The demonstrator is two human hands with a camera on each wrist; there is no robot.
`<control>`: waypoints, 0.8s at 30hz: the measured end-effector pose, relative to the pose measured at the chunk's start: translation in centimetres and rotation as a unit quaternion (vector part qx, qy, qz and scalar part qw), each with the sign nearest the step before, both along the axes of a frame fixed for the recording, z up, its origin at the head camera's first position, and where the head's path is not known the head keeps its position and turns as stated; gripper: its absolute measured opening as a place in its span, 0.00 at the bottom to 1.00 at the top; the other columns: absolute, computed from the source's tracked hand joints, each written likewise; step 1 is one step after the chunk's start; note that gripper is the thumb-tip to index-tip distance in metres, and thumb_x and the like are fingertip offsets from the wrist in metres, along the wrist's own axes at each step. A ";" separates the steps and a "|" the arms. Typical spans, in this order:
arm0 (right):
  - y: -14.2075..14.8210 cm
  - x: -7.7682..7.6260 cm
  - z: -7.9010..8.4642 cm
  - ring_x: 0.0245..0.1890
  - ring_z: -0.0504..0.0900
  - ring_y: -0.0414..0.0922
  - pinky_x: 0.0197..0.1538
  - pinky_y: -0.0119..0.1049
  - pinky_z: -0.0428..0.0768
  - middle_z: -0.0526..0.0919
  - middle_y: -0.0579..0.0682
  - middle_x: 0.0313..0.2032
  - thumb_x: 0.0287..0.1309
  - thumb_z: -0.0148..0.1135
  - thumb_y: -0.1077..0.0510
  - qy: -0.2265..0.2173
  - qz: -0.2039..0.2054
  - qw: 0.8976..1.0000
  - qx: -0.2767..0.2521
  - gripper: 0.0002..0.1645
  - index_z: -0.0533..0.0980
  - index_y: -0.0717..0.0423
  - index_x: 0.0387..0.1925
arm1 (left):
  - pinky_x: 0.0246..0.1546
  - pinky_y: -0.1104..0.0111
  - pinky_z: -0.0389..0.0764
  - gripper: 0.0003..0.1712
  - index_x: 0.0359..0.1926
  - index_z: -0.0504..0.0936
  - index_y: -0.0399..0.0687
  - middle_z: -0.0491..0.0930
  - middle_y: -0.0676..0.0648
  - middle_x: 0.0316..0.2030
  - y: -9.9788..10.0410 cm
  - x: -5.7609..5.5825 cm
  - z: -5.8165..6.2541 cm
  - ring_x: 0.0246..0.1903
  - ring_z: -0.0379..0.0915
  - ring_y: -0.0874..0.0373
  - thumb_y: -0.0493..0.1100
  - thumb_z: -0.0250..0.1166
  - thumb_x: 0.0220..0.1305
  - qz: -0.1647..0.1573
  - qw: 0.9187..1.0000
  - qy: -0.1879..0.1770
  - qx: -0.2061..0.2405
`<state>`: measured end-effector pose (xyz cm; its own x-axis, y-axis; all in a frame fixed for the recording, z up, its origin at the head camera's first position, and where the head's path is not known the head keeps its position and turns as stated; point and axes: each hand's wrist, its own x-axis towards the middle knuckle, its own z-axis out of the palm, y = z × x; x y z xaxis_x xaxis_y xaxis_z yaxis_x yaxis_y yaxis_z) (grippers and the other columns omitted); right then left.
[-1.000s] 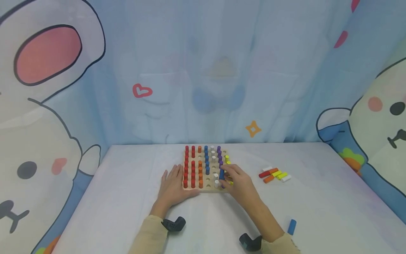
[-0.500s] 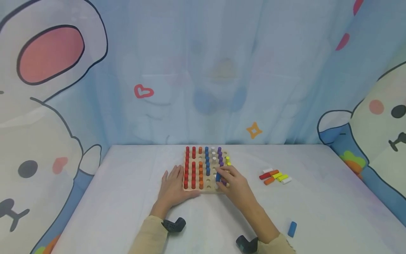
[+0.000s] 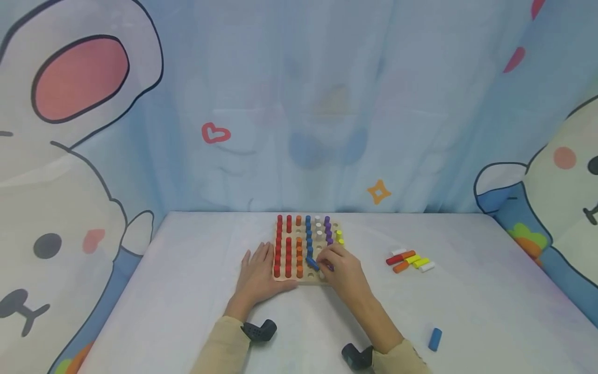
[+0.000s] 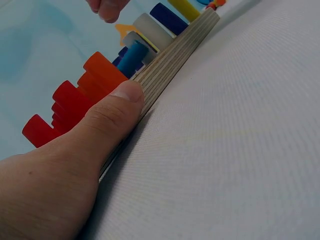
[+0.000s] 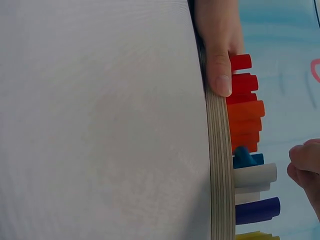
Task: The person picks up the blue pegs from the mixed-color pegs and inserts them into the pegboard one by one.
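A wooden pegboard (image 3: 303, 281) carries rows of red, orange, blue, white, purple and yellow pegs. My left hand (image 3: 256, 275) lies along its left side with straight fingers, the thumb (image 4: 112, 112) pressing on the front edge. Over the board's right part is my right hand (image 3: 344, 270), fingers curled and tips close together. A blue peg (image 3: 312, 264) leans at a slant in the blue row by those fingertips. In the right wrist view this peg (image 5: 244, 157) is blurred and apart from the right fingertips (image 5: 304, 159), which hold nothing.
To the board's right lies a small pile of loose pegs, among them a red peg (image 3: 395, 259), an orange peg (image 3: 401, 267) and a yellow peg (image 3: 421, 263). A single blue peg (image 3: 435, 339) lies nearer the front right. A printed curtain (image 3: 261, 104) hangs behind the table.
My right hand has moved left from the purple row with the upright blue peg and released it; the peg now tilts in the blue row. My left hand keeps its place on the board.
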<state>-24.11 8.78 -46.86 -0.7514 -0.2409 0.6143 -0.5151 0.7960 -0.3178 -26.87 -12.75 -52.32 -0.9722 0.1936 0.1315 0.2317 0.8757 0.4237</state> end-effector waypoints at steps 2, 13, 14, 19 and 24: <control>-0.2 0.1 0.2 0.33 0.81 0.36 0.38 0.27 0.83 0.79 0.43 0.33 0.44 0.74 0.65 -0.018 -0.007 1.000 0.004 0.11 0.82 0.52 0.30 | 0.73 0.48 0.42 0.70 0.73 0.52 0.41 0.53 0.44 0.73 0.0 0.0 0.1 0.74 0.44 0.49 0.84 0.58 0.39 0.000 1.000 0.001 0.002; -1.4 -0.2 0.0 0.41 0.79 0.43 0.49 0.37 0.81 0.81 0.47 0.39 0.45 0.75 0.54 -0.080 -0.043 0.989 0.118 0.17 0.83 0.56 0.38 | 0.73 0.47 0.43 0.71 0.73 0.53 0.42 0.54 0.45 0.73 -0.2 -0.2 -0.6 0.74 0.44 0.50 0.85 0.55 0.39 0.002 1.000 0.003 -0.014; -1.5 -0.2 0.0 0.42 0.78 0.44 0.50 0.39 0.80 0.80 0.48 0.39 0.44 0.75 0.54 -0.080 -0.052 0.988 0.124 0.17 0.83 0.57 0.37 | 0.73 0.47 0.43 0.71 0.73 0.53 0.42 0.54 0.45 0.73 -0.2 -0.2 -0.6 0.74 0.44 0.50 0.85 0.55 0.39 0.000 1.000 0.002 -0.015; -1.7 -0.4 0.1 0.49 0.75 0.48 0.58 0.47 0.75 0.77 0.50 0.44 0.44 0.75 0.49 -0.100 -0.093 0.980 0.143 0.20 0.83 0.58 0.36 | 0.72 0.47 0.43 0.71 0.73 0.52 0.41 0.53 0.44 0.73 0.0 -0.1 -0.5 0.74 0.44 0.49 0.85 0.55 0.39 -0.004 1.000 0.002 -0.008; -1.7 -0.5 0.0 0.54 0.73 0.50 0.60 0.50 0.72 0.76 0.52 0.49 0.46 0.74 0.49 -0.093 -0.102 0.977 0.164 0.19 0.83 0.57 0.37 | 0.73 0.48 0.43 0.71 0.73 0.52 0.42 0.53 0.45 0.73 -0.1 -0.2 -0.3 0.74 0.44 0.50 0.85 0.55 0.40 0.001 1.000 0.001 -0.014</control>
